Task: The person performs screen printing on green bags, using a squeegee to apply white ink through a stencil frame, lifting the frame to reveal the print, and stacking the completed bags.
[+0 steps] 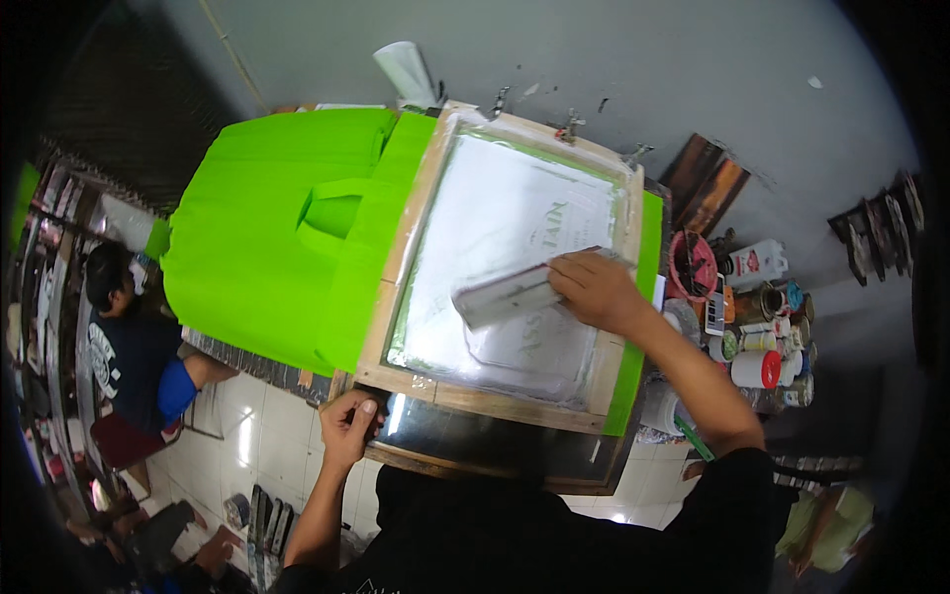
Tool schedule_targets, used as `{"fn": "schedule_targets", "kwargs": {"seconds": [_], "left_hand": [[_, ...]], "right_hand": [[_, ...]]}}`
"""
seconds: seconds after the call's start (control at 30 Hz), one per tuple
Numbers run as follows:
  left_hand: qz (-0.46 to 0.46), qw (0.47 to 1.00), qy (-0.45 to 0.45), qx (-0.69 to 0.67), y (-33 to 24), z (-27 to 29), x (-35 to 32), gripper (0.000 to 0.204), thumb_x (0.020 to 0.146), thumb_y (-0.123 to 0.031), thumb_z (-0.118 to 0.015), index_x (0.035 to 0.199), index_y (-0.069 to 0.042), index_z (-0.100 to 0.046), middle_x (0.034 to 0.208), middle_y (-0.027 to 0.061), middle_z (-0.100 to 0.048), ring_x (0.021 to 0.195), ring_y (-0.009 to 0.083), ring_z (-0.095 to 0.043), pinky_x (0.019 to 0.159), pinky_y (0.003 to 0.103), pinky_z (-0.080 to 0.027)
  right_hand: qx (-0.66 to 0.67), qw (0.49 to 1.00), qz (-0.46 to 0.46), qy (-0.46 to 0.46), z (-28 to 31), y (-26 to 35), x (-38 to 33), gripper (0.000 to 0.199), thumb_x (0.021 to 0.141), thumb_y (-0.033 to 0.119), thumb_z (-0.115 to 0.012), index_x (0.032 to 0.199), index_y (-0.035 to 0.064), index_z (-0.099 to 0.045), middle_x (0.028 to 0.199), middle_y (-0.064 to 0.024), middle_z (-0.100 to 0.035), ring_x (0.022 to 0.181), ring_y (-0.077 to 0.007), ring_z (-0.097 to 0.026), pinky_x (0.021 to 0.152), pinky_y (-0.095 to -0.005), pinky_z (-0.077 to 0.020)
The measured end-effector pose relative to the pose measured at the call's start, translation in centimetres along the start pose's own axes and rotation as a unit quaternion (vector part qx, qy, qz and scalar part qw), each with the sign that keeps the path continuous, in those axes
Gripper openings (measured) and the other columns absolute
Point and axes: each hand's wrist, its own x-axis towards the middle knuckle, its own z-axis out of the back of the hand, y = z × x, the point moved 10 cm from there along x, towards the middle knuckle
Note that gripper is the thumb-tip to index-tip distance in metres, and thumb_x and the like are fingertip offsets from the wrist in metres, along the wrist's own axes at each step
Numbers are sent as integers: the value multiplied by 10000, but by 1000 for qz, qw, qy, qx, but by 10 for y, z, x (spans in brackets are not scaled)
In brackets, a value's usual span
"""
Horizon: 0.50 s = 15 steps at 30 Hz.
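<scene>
A wooden-framed printing screen point(426, 188) lies flat on a table, its mesh coated with white ink. My right hand point(596, 289) grips a squeegee point(505, 297) that rests on the mesh near its middle. My left hand point(348, 424) holds the near left corner of the wooden frame. Bright green fabric bags point(277, 233) lie stacked to the left of the frame, and a green strip point(648, 257) shows under its right side.
Jars, cans and a red-capped white bottle point(757, 368) crowd a shelf at the right. Another person point(129, 346) in a dark shirt sits at the far left on the white tiled floor point(262, 436). A grey wall point(614, 59) runs behind the table.
</scene>
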Motion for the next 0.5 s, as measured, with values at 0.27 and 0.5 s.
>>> {"fn": "schedule_targets", "kwargs": {"seconds": [0.27,0.5], "left_hand": [[0,999,6,-48,1,6,3,365,1028,-285,-609,909,53,-677,712,95,-664,550,120,-579,513,250,-455],[2,998,3,-67,5,6,4,354,1034,-269,-601,920,55,-683,712,93,-664,553,118,-580,522,248,-460]], "right_hand": [[-17,995,-92,18,-14,-71,11,203,794,102,-688,987,63,-642,949,-101,-689,900,-284,-679,755,-401,-564],[-61,964,-246,76,-40,-187,31,345,968,380,-630,1040,43,-645,1017,-163,-710,949,-379,-670,802,-492,-533]]}}
